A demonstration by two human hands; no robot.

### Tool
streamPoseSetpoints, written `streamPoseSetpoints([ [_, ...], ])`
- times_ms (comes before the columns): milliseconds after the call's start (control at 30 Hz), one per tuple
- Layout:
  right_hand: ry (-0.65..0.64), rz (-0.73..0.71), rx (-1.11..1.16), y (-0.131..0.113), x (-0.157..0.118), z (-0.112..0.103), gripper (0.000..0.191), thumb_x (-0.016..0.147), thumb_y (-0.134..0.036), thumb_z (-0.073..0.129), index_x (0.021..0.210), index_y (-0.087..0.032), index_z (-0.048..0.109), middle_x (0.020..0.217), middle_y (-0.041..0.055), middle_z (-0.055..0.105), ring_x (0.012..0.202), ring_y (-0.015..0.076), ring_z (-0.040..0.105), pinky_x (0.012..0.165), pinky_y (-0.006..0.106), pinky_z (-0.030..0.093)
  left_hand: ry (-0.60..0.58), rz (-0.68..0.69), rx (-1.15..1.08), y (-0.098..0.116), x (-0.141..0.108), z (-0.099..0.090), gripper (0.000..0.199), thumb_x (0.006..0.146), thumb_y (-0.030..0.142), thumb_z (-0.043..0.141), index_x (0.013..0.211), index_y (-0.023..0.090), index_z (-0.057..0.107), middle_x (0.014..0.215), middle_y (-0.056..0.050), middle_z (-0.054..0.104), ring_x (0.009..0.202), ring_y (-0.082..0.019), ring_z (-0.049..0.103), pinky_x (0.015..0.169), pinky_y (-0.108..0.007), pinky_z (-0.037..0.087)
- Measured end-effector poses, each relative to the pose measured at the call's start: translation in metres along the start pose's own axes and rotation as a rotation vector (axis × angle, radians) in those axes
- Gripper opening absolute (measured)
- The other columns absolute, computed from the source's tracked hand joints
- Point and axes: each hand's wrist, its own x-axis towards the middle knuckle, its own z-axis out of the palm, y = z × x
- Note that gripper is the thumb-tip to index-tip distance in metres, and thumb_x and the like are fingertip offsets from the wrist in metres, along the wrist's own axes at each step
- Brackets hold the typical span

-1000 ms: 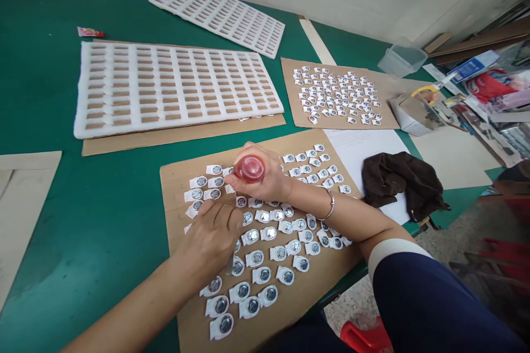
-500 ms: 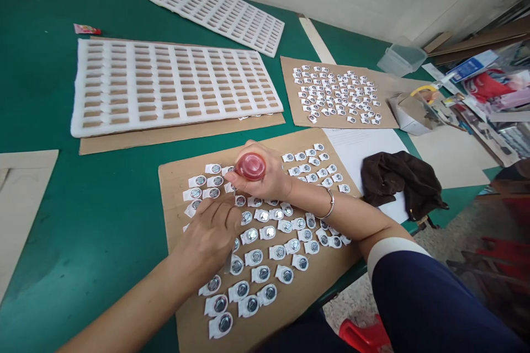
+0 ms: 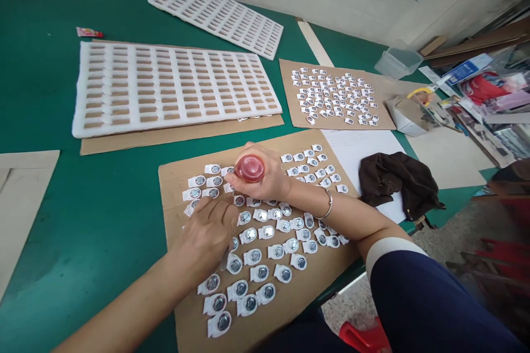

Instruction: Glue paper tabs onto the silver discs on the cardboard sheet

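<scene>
My right hand (image 3: 267, 174) is wrapped round a red translucent bottle (image 3: 250, 168), its rounded end facing up. A thin tip points down from it toward the board. Just below and to the left, my left hand (image 3: 211, 226) is closed, with knuckles up. A thin shiny tool end (image 3: 224, 260) sticks out beneath it; its kind is hidden. Both hands are over a cardboard sheet (image 3: 323, 281) bearing several rows of small white tabs with round silvery discs (image 3: 250, 304). The piece right under my fingers is mostly covered.
Two white foam trays with slots, a near one (image 3: 136, 91) and a far one (image 3: 219, 14), lie on the green table (image 3: 33, 220). Another cardboard sheet (image 3: 290, 110) carries more discs. To the right are brown cloth (image 3: 397, 179), paper (image 3: 343, 146), a clear tub (image 3: 399, 59) and an open box (image 3: 409, 116).
The view has shifted very slightly. Both hands keep nearly the same place and grip, and the pieces on the board stay where they were.
</scene>
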Motion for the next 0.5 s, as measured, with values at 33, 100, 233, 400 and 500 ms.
streamPoseSetpoints([
  [33,-0.004,0.010,-0.002,-0.001,0.001,0.001,0.022,0.078,-0.037,0.067,0.079,-0.021,0.051,0.072,0.0013,0.058,0.066,0.0145,0.053,0.061,0.032,0.051,-0.013,-0.020,-0.047,-0.003,0.001,-0.003,0.020,0.086,0.008,0.039,0.077,0.016,0.054,0.076,-0.008,0.060,0.072,-0.022,0.056,0.068,-0.038,0.046],
  [100,-0.011,0.067,-0.002,-0.004,0.006,0.000,0.025,0.077,-0.040,0.067,0.076,-0.021,0.051,0.072,0.0013,0.058,0.066,0.0145,0.054,0.064,0.032,0.052,-0.047,-0.091,-0.157,-0.009,0.004,-0.010,0.017,0.088,0.013,0.041,0.080,0.016,0.055,0.073,-0.006,0.060,0.067,-0.020,0.056,0.064,-0.034,0.045],
  [233,-0.026,0.349,0.077,-0.009,0.026,-0.010,0.033,0.076,-0.048,0.068,0.069,-0.021,0.051,0.064,-0.0014,0.057,0.063,0.0133,0.056,0.065,0.030,0.052,-0.087,-0.303,-0.357,-0.022,0.015,-0.023,0.011,0.088,0.022,0.049,0.082,0.019,0.059,0.074,0.000,0.065,0.065,-0.014,0.059,0.060,-0.027,0.043],
  [400,0.009,0.617,0.456,-0.011,0.035,-0.030,0.032,0.086,-0.051,0.056,0.075,-0.022,0.048,0.051,-0.0047,0.055,0.048,0.0117,0.059,0.050,0.025,0.050,-0.169,-0.486,-0.488,-0.031,0.029,-0.028,0.014,0.084,0.028,0.054,0.074,0.020,0.060,0.066,0.003,0.064,0.055,-0.011,0.054,0.052,-0.024,0.039],
  [500,0.093,0.640,0.403,-0.011,0.017,-0.031,0.029,0.080,-0.047,0.065,0.083,-0.021,0.054,0.061,-0.0018,0.062,0.055,0.0131,0.063,0.055,0.027,0.053,-0.192,-0.544,-0.507,-0.033,0.031,-0.027,0.019,0.083,0.032,0.053,0.069,0.020,0.059,0.058,0.003,0.060,0.050,-0.011,0.050,0.048,-0.024,0.036],
])
